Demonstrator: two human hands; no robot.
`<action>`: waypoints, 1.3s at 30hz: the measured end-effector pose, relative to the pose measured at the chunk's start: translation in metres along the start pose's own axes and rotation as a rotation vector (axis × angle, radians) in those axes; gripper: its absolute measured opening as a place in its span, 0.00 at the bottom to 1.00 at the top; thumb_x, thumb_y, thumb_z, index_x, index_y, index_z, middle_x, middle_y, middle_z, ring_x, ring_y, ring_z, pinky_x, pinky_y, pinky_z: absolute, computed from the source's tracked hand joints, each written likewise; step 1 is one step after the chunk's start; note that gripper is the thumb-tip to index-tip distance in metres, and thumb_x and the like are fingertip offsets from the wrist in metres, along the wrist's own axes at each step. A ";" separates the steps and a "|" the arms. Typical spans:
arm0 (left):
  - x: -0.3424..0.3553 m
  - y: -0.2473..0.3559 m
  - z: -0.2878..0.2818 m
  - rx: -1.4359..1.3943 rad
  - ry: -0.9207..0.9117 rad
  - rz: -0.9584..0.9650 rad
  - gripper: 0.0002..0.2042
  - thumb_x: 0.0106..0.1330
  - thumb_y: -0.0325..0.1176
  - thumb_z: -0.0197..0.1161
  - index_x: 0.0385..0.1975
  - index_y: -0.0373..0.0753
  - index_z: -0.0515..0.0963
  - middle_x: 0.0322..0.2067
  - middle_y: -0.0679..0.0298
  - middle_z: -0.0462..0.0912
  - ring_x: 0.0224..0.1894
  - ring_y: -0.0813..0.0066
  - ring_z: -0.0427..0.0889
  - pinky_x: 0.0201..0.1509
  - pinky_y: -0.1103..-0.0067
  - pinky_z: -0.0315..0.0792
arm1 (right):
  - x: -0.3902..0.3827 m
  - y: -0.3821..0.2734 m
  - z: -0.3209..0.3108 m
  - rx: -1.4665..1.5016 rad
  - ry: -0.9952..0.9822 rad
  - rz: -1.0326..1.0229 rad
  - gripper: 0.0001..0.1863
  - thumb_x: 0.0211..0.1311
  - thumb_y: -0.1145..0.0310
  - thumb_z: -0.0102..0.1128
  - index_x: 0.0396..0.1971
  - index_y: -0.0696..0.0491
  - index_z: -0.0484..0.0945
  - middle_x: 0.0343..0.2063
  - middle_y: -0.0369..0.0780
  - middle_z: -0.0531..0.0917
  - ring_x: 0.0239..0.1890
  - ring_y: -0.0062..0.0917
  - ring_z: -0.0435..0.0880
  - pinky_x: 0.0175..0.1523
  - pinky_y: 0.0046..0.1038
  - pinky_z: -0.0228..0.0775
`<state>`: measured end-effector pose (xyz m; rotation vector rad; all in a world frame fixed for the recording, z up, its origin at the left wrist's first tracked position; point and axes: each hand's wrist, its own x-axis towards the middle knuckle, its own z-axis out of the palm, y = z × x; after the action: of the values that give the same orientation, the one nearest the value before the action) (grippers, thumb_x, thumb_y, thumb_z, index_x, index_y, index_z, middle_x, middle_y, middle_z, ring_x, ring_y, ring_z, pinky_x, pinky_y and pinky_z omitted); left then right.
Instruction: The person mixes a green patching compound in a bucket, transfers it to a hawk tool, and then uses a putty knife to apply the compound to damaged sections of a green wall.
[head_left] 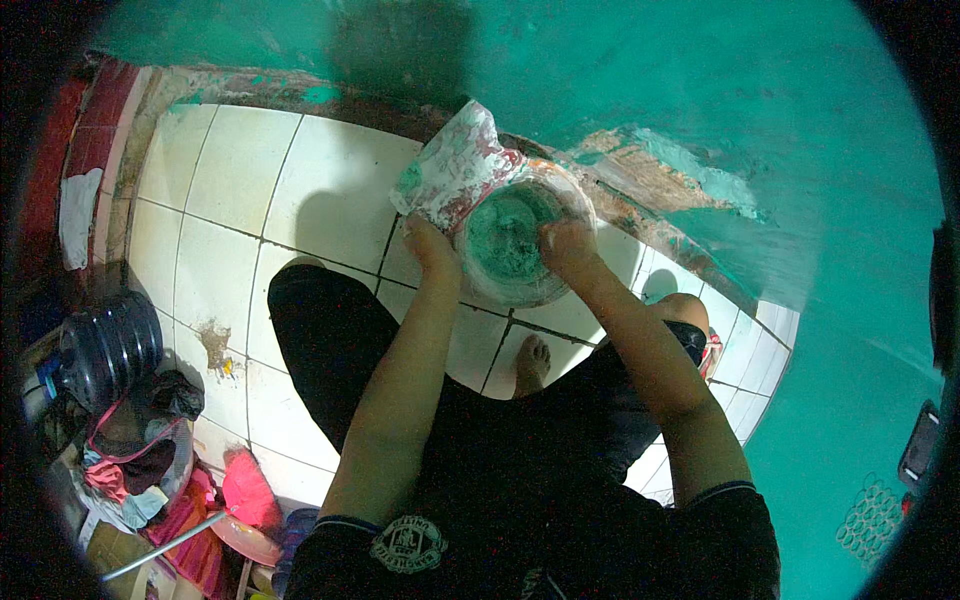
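Observation:
A round, pale bucket [520, 293] with plaster-like smears stands on the floor tiles between my feet, with teal, cloudy stuff [500, 235] inside. My left hand [432, 247] is closed on the lower edge of a flat, angular piece [455, 165], dark red under white and green smears, tilted over the bucket's far left side. At the bucket's right inner rim, my right hand [568, 247] is curled with its fingers closed. Whatever those fingers hold is hidden by the hand itself.
A teal wall [700, 90] rises ahead and to the right, with a flaked patch [660, 170] low down. White tiles [330, 165] cover the floor. At the left lie a large dark water jug [112, 348] and a heap of cloths [150, 480]. A phone [917, 443] is at the far right.

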<state>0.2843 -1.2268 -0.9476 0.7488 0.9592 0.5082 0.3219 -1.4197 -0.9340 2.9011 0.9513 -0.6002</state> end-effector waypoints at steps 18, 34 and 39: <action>-0.014 -0.007 0.003 0.111 -0.011 0.049 0.21 0.67 0.39 0.40 0.49 0.27 0.66 0.46 0.48 0.73 0.42 0.57 0.77 0.40 0.69 0.76 | -0.007 -0.004 -0.003 -0.063 0.102 -0.058 0.05 0.51 0.72 0.53 0.26 0.53 0.78 0.26 0.45 0.81 0.31 0.37 0.83 0.31 0.37 0.74; -0.032 -0.002 0.004 0.105 -0.044 -0.009 0.24 0.66 0.39 0.42 0.56 0.28 0.59 0.51 0.45 0.69 0.47 0.53 0.75 0.41 0.67 0.75 | -0.038 -0.039 -0.002 0.137 -0.050 -0.002 0.11 0.53 0.64 0.54 0.24 0.56 0.80 0.22 0.49 0.80 0.29 0.43 0.81 0.33 0.41 0.73; -0.041 0.002 0.011 0.067 -0.008 0.021 0.23 0.67 0.39 0.41 0.56 0.28 0.59 0.51 0.44 0.68 0.49 0.52 0.73 0.49 0.65 0.72 | -0.036 -0.044 0.032 0.256 0.087 0.135 0.12 0.53 0.62 0.56 0.24 0.56 0.80 0.25 0.49 0.81 0.29 0.44 0.81 0.36 0.42 0.73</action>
<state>0.2736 -1.2573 -0.9197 0.8217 0.9657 0.4930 0.2590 -1.4091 -0.9469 3.2088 0.7264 -0.6334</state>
